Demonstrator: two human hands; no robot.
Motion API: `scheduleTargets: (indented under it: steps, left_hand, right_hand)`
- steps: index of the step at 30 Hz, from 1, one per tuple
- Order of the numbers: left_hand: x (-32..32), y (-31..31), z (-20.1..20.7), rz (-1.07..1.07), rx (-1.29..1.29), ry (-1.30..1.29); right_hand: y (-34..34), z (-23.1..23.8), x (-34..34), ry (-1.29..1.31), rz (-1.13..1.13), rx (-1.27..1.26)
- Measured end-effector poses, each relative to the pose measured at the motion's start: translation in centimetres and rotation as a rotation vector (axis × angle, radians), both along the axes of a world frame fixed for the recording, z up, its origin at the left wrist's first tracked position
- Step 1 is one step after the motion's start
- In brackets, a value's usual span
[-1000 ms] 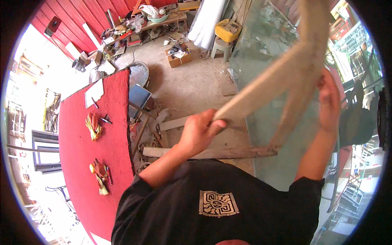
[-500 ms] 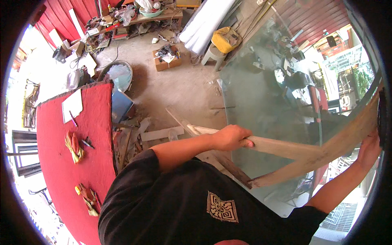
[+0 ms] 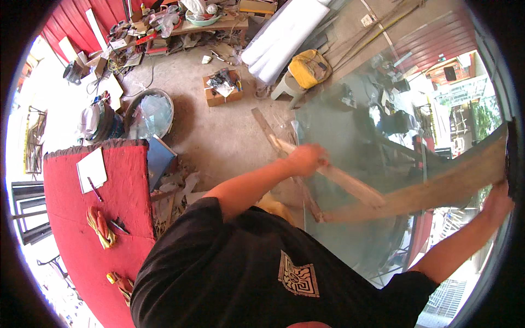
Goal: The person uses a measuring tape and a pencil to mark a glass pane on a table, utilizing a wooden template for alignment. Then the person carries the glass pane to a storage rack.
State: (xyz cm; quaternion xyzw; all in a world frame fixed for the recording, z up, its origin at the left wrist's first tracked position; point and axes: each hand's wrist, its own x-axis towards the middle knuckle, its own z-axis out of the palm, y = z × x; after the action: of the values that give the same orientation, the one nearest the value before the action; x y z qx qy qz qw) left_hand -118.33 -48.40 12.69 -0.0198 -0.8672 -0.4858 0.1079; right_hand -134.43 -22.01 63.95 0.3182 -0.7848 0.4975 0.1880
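Observation:
My left hand [image 3: 308,159], slightly blurred, is closed round a pale wooden strip [image 3: 353,186] that slants down to the right in front of a glass sheet [image 3: 350,136]. A wider wooden board [image 3: 426,188] runs from below the strip up to the right rim. At that board's far right end is my right hand [image 3: 497,199], its fingers curled against the wood beside a dark upright edge and partly hidden. A shorter, darker wooden piece [image 3: 309,199] meets the board's left end.
On the left, a red-covered table [image 3: 65,202] bears gloves [image 3: 100,227], paper and pens. Beyond it stand a round tub [image 3: 169,117] with glass pieces, a cardboard box [image 3: 227,95], a stool [image 3: 285,90] with a yellow bag [image 3: 309,68], and white rolls [image 3: 281,41].
My left hand has moved up and slightly left with the wooden strip. The strip's lower end has shifted left, and the board's left end sits higher. My right hand stays near the same place.

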Motion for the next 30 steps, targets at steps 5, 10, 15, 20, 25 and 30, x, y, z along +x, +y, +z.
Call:
scheduleTargets:
  steps: [5,10,15,20,25,30]
  left_hand:
    - [2.8,-11.7,-6.1,0.333,0.063,-0.158]
    - [24.5,-21.3,-25.7,0.28,-0.632,-0.687]
    - [38.6,-11.5,-19.7,1.556,0.171,-0.953]
    - [44.7,5.5,-20.9,1.138,-0.036,-1.609]
    - [30.3,13.7,-20.5,0.985,0.446,-1.435]
    - [21.9,12.8,-16.6,1.398,0.684,-0.979]
  right_hand:
    - [-16.5,-14.3,-5.7,0.06,-0.035,0.41]
    - [-33.7,-27.4,-16.9,0.144,0.133,0.304]
    - [-45.9,-35.8,-26.6,0.121,0.109,0.333]
    - [-55.9,-43.6,-32.7,0.062,0.142,0.423]
    - [-61.3,-52.1,-38.1,-0.005,0.176,0.619]
    - [-61.2,-64.8,-43.7,-0.133,0.112,0.624]
